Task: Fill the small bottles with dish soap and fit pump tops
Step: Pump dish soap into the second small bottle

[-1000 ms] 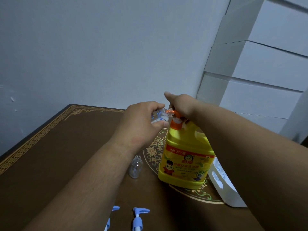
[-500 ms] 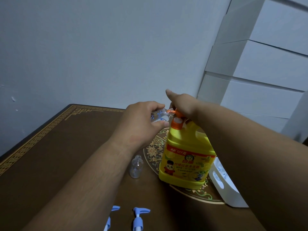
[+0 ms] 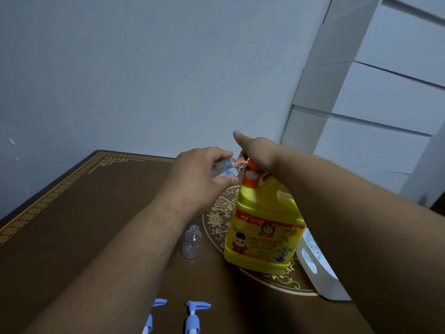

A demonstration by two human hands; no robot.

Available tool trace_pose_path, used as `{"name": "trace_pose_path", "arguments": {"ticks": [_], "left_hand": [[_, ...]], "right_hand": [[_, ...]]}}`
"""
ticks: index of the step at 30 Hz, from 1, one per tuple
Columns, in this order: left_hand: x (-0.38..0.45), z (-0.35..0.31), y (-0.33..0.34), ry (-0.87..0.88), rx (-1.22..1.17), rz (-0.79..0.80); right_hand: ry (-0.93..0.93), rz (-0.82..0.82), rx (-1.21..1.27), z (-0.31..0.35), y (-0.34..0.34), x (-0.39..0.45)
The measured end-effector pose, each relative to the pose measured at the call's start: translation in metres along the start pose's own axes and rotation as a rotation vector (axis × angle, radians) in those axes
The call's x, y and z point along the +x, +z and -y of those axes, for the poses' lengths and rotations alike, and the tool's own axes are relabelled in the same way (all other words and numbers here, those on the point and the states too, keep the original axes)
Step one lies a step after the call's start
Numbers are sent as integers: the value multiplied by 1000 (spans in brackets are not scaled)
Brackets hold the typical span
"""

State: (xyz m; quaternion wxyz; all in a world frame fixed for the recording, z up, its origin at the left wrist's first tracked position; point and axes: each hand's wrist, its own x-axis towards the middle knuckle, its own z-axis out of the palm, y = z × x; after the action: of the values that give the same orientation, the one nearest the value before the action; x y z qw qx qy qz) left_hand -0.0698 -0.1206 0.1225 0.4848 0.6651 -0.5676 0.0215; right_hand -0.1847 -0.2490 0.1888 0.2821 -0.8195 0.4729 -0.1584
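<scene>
Plastics over a dark, smooth tabletop.
The big yellow soap jug [image 3: 262, 227] is glossy plastic with a printed paper-like label and an orange plastic pump [image 3: 249, 171]. The small bottle [image 3: 225, 168] at the jug's 10 o'clock, held in the left hand [image 3: 199, 179], is clear shiny plastic, as is the empty bottle [image 3: 192, 242] at its 9 o'clock. Two blue pump tops [image 3: 193, 317] at 6 o'clock look matt plastic. The table [image 3: 72, 213] is brown, smooth, with gold printed ornament. The white bin [image 3: 320, 273] at 4 o'clock looks like matt plastic.
</scene>
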Motion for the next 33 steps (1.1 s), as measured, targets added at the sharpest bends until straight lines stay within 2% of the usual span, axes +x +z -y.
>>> {"name": "trace_pose_path", "arguments": {"ticks": [9, 16, 27, 33], "left_hand": [[3, 7, -8, -109, -103, 15], [-10, 10, -19, -205, -240, 22], [-108, 50, -69, -457, -184, 11], [-141, 77, -61, -588, -248, -28]], "right_hand": [[-20, -160, 254, -8, -9, -2], [-32, -247, 315, -9, -9, -5], [-131, -291, 330, -8, -3, -15], [-192, -314, 346, -9, -3, -20]]}}
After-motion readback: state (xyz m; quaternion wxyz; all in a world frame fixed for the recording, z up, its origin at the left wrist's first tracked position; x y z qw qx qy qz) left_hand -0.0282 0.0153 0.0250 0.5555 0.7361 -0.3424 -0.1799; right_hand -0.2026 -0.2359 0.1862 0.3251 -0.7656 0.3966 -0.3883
